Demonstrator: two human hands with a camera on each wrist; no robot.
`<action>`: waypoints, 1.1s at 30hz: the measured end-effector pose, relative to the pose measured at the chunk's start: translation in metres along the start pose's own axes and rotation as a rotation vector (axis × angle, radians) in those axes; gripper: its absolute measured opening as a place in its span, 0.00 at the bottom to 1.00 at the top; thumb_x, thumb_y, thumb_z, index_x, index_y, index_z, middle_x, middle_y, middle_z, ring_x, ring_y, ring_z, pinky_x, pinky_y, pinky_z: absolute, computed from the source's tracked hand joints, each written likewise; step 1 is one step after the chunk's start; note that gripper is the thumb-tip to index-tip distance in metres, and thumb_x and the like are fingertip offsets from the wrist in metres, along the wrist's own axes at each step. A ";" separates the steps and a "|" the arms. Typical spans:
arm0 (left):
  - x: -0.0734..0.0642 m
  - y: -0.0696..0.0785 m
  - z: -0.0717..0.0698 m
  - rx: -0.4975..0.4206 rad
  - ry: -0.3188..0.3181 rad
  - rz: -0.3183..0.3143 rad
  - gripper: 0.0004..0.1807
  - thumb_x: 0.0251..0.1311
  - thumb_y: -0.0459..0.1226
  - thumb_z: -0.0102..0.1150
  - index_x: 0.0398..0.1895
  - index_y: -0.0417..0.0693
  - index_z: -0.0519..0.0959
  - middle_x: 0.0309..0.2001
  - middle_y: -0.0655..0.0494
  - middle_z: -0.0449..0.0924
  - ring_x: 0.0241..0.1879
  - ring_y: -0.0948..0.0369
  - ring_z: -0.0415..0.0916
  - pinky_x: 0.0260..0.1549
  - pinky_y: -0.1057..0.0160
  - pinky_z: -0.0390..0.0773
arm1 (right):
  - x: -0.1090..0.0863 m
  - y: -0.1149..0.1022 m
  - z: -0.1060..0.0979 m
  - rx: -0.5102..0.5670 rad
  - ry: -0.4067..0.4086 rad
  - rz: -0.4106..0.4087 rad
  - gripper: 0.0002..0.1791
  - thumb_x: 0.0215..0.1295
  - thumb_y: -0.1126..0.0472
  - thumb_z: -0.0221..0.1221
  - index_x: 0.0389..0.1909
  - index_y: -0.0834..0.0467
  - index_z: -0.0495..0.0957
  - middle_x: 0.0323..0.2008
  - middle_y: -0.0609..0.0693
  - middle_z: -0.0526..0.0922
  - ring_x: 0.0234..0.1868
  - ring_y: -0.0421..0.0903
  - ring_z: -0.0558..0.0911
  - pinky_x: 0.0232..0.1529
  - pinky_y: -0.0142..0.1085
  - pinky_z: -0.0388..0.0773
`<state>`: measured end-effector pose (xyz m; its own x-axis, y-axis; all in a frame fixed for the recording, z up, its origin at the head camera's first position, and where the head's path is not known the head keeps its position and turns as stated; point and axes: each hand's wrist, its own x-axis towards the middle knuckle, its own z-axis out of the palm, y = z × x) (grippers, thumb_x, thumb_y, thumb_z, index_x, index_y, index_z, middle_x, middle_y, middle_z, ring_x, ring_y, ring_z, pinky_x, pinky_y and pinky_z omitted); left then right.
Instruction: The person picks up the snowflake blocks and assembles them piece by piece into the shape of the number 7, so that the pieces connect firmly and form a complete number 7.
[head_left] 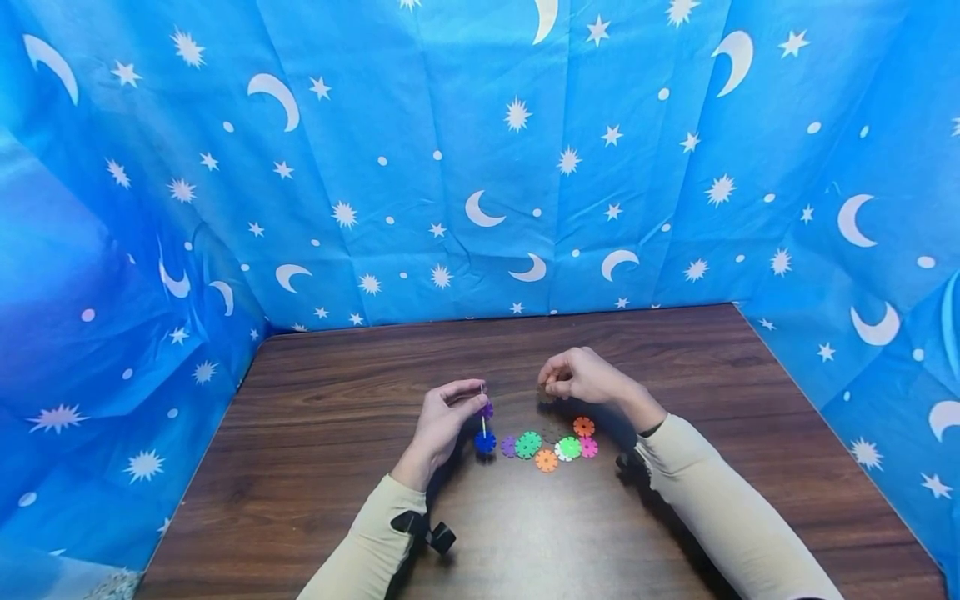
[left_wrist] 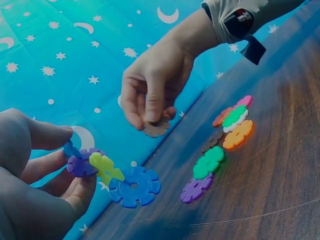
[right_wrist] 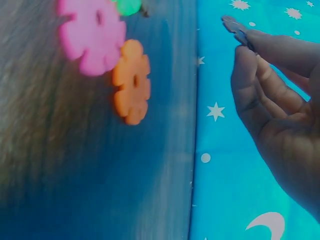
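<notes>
My left hand (head_left: pixel 444 421) pinches a chain of notched plastic flower discs between thumb and fingers. In the left wrist view, a light blue piece (left_wrist: pixel 71 150) sits at the fingertips, followed by a purple disc (left_wrist: pixel 82 167), a yellow-green disc (left_wrist: pixel 101 166) and a larger blue disc (left_wrist: pixel 146 187) slotted on at the lower end. My right hand (head_left: pixel 592 379), a little farther back and to the right, holds a brown notched disc (left_wrist: pixel 156 130) by its edge between thumb and fingertips. That brown disc (right_wrist: pixel 235 29) shows nearly edge-on in the right wrist view.
Between the hands, loose discs lie on the dark wood table (head_left: pixel 337 367): purple (head_left: pixel 509 447), green (head_left: pixel 528 444), brown (head_left: pixel 551 435), orange (head_left: pixel 546 462), lime (head_left: pixel 571 447) over white, pink (head_left: pixel 589 448) and another orange (head_left: pixel 583 427). A blue star-and-moon curtain (head_left: pixel 480 150) hangs behind.
</notes>
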<state>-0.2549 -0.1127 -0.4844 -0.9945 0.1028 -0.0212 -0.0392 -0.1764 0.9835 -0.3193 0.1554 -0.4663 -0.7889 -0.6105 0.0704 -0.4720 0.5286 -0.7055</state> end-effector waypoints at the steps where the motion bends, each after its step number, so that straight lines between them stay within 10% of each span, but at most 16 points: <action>1: 0.000 0.000 0.000 0.005 0.001 0.000 0.20 0.55 0.22 0.63 0.52 0.22 0.75 0.41 0.49 0.85 0.36 0.62 0.83 0.42 0.66 0.82 | 0.001 -0.002 0.000 0.009 0.009 0.003 0.04 0.63 0.66 0.63 0.37 0.55 0.84 0.26 0.45 0.85 0.24 0.39 0.81 0.23 0.32 0.75; 33: 0.002 -0.001 0.001 0.082 -0.048 0.005 0.17 0.55 0.24 0.64 0.49 0.27 0.79 0.40 0.49 0.84 0.37 0.63 0.82 0.41 0.67 0.82 | 0.025 -0.037 -0.001 0.109 0.272 -0.100 0.03 0.60 0.61 0.67 0.34 0.54 0.86 0.30 0.45 0.87 0.30 0.40 0.84 0.31 0.32 0.81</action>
<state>-0.2570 -0.1114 -0.4850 -0.9887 0.1496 -0.0098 -0.0244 -0.0965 0.9950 -0.3222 0.1211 -0.4380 -0.8239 -0.4682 0.3192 -0.5193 0.3985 -0.7560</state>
